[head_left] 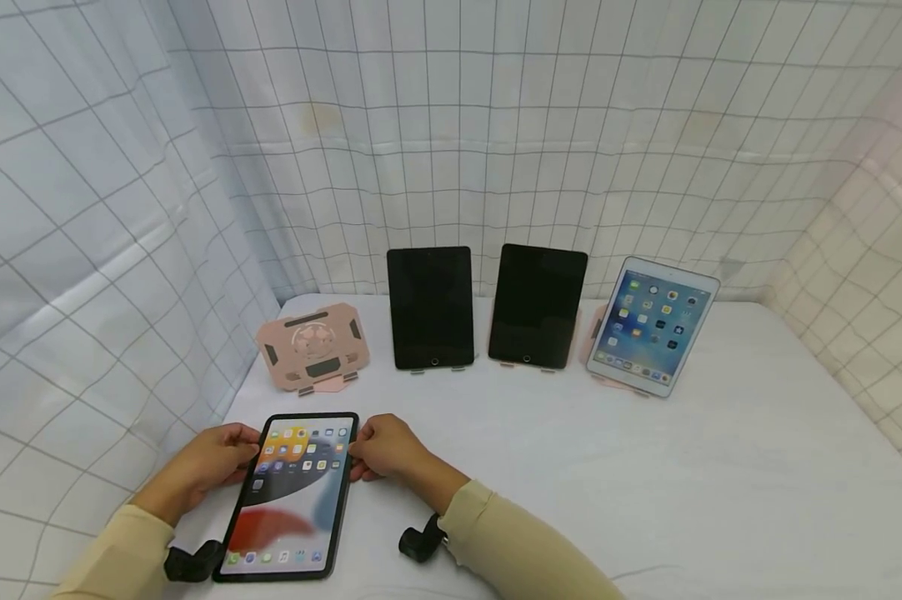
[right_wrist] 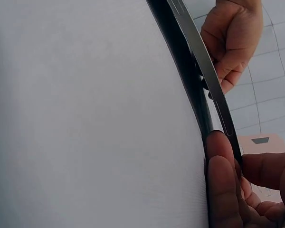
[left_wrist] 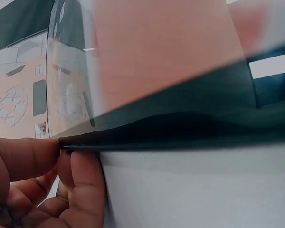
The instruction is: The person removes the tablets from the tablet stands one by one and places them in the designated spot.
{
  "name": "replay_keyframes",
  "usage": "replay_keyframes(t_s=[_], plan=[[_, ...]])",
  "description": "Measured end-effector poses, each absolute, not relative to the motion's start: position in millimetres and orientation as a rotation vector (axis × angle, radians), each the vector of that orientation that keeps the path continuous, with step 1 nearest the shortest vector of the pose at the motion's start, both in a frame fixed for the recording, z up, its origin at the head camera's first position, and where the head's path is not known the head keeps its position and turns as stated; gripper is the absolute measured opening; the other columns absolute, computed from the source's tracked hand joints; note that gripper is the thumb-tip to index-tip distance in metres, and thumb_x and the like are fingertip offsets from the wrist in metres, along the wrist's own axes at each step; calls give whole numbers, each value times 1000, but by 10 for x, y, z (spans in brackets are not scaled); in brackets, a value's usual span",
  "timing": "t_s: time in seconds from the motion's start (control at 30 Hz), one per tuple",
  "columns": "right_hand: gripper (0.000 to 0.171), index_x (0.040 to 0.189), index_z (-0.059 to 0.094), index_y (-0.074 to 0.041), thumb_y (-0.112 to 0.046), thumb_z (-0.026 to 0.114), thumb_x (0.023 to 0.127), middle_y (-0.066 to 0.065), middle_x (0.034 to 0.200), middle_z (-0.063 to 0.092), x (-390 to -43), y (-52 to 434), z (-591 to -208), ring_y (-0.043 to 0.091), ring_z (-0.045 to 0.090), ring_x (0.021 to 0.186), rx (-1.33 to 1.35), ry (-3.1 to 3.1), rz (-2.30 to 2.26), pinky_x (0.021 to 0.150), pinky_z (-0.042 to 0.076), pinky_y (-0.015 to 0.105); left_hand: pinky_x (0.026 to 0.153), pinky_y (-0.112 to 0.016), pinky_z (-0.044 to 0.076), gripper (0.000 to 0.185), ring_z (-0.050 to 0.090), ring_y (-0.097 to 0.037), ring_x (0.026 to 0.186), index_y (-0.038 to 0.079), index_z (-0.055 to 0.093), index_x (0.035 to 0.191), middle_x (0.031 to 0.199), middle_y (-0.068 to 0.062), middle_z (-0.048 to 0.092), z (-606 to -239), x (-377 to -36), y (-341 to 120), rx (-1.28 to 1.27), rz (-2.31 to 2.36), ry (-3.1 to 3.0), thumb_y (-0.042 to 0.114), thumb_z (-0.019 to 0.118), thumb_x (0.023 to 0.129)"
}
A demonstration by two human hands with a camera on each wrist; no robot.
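Note:
A black tablet (head_left: 292, 498) with a lit home screen lies near the table's front left, its far end slightly raised. My left hand (head_left: 235, 454) pinches its left edge near the top corner, and my right hand (head_left: 370, 457) grips the right edge opposite. In the left wrist view my thumb and fingers (left_wrist: 78, 175) clamp the tablet's dark rim (left_wrist: 180, 130). In the right wrist view my right hand's fingers (right_wrist: 221, 183) curl round the thin metal edge (right_wrist: 199, 85), with the left hand (right_wrist: 232, 38) beyond it.
An empty pink stand (head_left: 312, 346) sits just behind the held tablet. To its right, propped on stands, are two dark tablets (head_left: 430, 307) (head_left: 537, 305) and a white tablet (head_left: 652, 325) with a lit screen. Checked cloth walls enclose the white table (head_left: 646, 483).

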State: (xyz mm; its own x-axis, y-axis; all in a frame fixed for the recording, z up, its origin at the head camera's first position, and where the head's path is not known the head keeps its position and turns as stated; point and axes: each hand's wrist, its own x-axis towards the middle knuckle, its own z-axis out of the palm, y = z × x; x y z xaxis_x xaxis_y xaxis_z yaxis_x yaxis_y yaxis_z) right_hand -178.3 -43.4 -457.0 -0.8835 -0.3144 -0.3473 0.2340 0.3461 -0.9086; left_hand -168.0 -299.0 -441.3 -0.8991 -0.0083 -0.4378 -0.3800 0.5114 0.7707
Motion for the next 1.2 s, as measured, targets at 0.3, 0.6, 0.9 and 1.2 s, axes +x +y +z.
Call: replay_keyframes(t_s=[0.3, 0.6, 0.9, 1.2], plan=[[21, 74, 57, -7, -7, 68, 93, 7, 56, 65, -1783, -418, -4564, 9, 60, 48, -36, 2178, -1541, 42, 44, 16, 73, -33, 55, 25, 55, -24, 92, -12, 47, 121, 107, -17, 58, -4385, -1673, -3040, -323, 1400, 2270, 2, 48, 100], [21, 74, 59, -7, -6, 69, 93, 7, 60, 66, -1808, -426, -4556, 10, 63, 49, -49, 2166, -1539, 42, 44, 16, 73, -33, 56, 25, 56, -23, 92, -11, 46, 122, 109, -18, 58, -4389, -1684, -3077, -324, 1415, 2257, 3, 48, 101], [20, 73, 61, -6, -6, 70, 92, 6, 58, 66, -1803, -445, -4564, 10, 64, 50, -21, 2149, -1539, 41, 43, 16, 74, -33, 55, 27, 57, -21, 90, -11, 47, 123, 107, -16, 59, -4438, -1682, -3112, -335, 1445, 2240, 5, 50, 102], [19, 74, 62, -6, -6, 71, 91, 7, 58, 66, -1805, -436, -4559, 10, 64, 50, -9, 2138, -1553, 42, 44, 16, 72, -32, 53, 27, 56, -22, 89, -11, 49, 121, 104, -13, 60, -4414, -1672, -3088, -342, 1432, 2262, 6, 53, 100]])
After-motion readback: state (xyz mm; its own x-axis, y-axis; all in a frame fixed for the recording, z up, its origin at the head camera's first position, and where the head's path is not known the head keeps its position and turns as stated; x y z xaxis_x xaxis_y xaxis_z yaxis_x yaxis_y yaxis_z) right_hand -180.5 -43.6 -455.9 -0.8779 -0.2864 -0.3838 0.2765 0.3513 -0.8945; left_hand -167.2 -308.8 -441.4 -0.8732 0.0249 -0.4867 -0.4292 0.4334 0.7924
